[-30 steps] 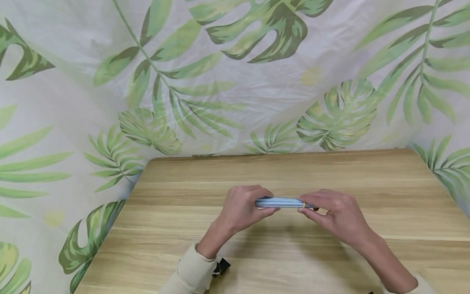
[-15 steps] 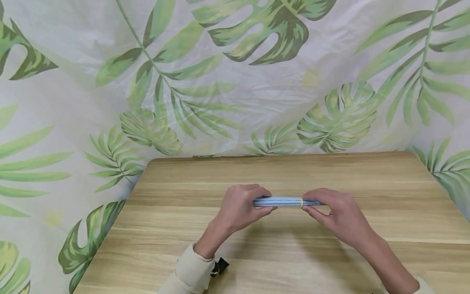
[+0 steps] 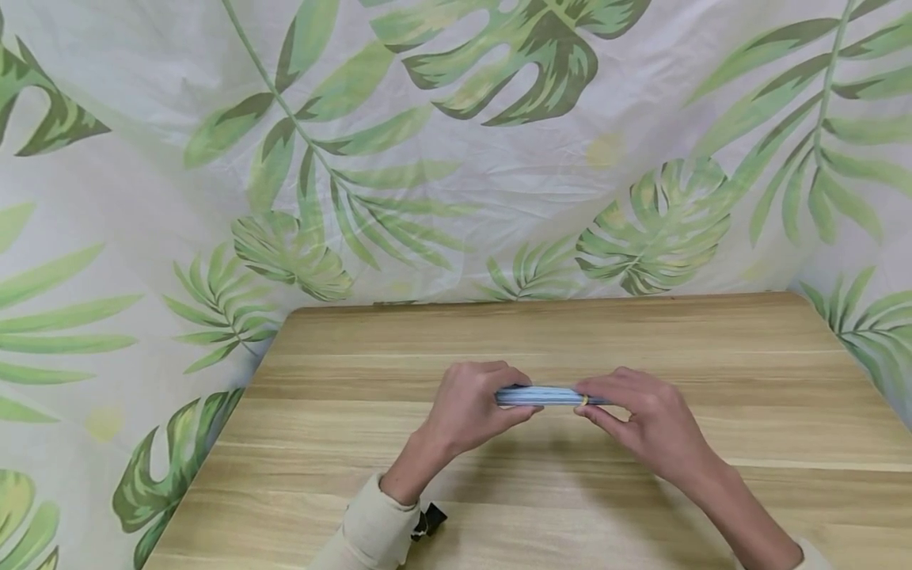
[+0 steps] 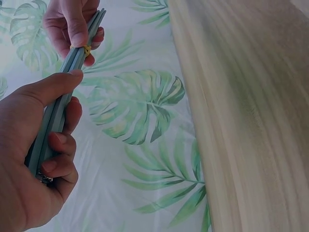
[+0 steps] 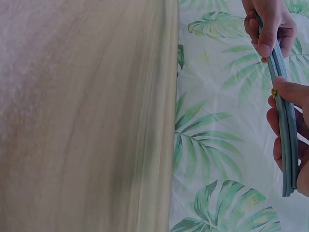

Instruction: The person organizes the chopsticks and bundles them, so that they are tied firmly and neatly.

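Note:
Above the table, a bundle of slim blue chopsticks [image 3: 541, 395] lies level between the two hands. My left hand [image 3: 463, 408] holds its left part; in the left wrist view the fingers curl round the sticks and the thumb lies along them. A thin yellow band [image 3: 586, 400], probably rubber, circles the bundle nearer its right end. Right at that band, my right hand [image 3: 655, 412] pinches the bundle between thumb and fingers. In the right wrist view the stick ends [image 5: 288, 191] stick out below the right hand. The left end is partly hidden by the left palm.
A wood-grain table [image 3: 321, 443] lies under both hands. Behind it hangs a white cloth [image 3: 527, 198] with green leaf prints. A small black object [image 3: 430, 521] shows beside the left sleeve [image 3: 378, 522].
My right hand's fingertips were right of the band half a second ago and now overlap it, further left. The left hand keeps its hold on the bundle, which has barely shifted.

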`<state>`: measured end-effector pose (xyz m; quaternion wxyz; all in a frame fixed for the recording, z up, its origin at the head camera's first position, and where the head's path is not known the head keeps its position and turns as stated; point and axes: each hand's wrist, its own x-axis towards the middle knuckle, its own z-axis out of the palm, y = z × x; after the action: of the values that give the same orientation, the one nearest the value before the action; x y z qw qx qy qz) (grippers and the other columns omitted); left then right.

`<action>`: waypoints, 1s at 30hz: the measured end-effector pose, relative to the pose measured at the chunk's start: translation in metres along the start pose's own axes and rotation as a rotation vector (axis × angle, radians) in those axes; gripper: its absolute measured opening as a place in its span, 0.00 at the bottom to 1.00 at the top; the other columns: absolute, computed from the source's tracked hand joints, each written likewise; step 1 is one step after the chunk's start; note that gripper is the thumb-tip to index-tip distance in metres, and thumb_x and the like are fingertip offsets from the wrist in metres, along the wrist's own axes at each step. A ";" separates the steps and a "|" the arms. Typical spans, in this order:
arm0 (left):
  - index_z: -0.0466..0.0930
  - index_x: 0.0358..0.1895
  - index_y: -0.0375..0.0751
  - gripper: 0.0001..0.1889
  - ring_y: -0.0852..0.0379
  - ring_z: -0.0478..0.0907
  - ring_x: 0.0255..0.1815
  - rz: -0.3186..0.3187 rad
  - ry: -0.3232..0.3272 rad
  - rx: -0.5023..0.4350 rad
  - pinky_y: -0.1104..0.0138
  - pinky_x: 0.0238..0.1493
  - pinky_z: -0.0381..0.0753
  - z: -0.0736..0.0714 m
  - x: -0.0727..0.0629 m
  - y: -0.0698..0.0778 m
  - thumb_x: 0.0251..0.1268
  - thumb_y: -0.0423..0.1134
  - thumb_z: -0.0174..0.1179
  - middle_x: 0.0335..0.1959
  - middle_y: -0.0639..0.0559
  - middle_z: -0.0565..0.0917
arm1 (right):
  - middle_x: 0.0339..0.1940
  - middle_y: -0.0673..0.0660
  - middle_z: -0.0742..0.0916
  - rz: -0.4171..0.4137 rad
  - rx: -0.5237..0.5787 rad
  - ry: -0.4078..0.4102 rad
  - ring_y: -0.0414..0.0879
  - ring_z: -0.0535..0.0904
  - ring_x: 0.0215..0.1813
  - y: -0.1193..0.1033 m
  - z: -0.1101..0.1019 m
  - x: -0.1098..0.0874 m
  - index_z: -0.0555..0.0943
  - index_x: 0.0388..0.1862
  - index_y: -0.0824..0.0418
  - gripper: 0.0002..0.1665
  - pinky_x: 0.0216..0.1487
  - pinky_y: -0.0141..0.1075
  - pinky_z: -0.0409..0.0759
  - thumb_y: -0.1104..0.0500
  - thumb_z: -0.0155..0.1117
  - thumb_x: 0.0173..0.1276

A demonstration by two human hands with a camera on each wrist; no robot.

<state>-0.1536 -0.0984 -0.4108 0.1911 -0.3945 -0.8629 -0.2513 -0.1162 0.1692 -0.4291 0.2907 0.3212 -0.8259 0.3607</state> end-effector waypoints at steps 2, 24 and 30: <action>0.93 0.38 0.46 0.11 0.68 0.82 0.26 0.004 -0.006 -0.003 0.79 0.31 0.76 0.000 0.000 0.001 0.57 0.45 0.83 0.30 0.58 0.91 | 0.37 0.46 0.94 0.006 -0.012 -0.015 0.38 0.88 0.34 -0.001 0.000 0.000 0.94 0.44 0.51 0.24 0.29 0.20 0.75 0.65 0.89 0.47; 0.93 0.39 0.46 0.12 0.68 0.82 0.26 -0.010 -0.009 -0.017 0.79 0.31 0.76 -0.003 0.001 0.001 0.57 0.45 0.83 0.31 0.58 0.92 | 0.39 0.42 0.92 0.078 -0.019 -0.082 0.38 0.90 0.37 0.000 -0.007 0.001 0.88 0.41 0.51 0.22 0.44 0.21 0.82 0.69 0.86 0.52; 0.93 0.38 0.46 0.11 0.69 0.81 0.25 -0.005 -0.001 -0.024 0.80 0.31 0.75 -0.003 0.000 0.001 0.57 0.45 0.83 0.30 0.58 0.91 | 0.39 0.46 0.94 0.021 0.009 0.004 0.41 0.91 0.37 0.000 -0.004 -0.001 0.92 0.42 0.52 0.25 0.41 0.22 0.84 0.70 0.88 0.45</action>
<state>-0.1524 -0.0996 -0.4085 0.1852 -0.3947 -0.8611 -0.2617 -0.1151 0.1721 -0.4275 0.2871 0.3133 -0.8269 0.3682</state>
